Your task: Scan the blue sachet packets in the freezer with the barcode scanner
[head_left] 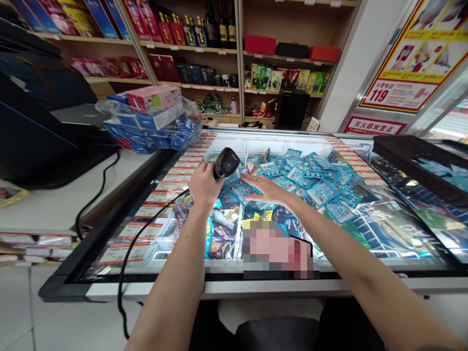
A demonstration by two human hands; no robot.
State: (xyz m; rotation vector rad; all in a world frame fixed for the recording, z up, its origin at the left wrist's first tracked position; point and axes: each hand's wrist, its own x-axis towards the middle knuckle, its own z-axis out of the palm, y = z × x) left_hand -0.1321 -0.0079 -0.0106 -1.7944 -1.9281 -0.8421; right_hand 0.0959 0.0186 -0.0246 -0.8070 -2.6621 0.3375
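My left hand (203,185) is wrapped around the handle of a black barcode scanner (227,163), its head raised over the left end of a spread of small blue packets (298,174). A black cable (137,239) runs from the scanner down the left side. My right hand (263,188), with a ring on one finger, is stretched flat with the thumb apart, over the packets just right of the scanner. Whether its fingertips press on a packet I cannot tell. The packets lie loosely overlapped on the glass top of a chest freezer (146,285).
Near the front edge lies a blurred-out phone-like thing (281,251). Plastic-wrapped boxes (153,117) stand at the left beside a dark monitor (29,126). A dark basket (420,158) with more blue packets sits at the right. Stocked shelves (193,46) line the back.
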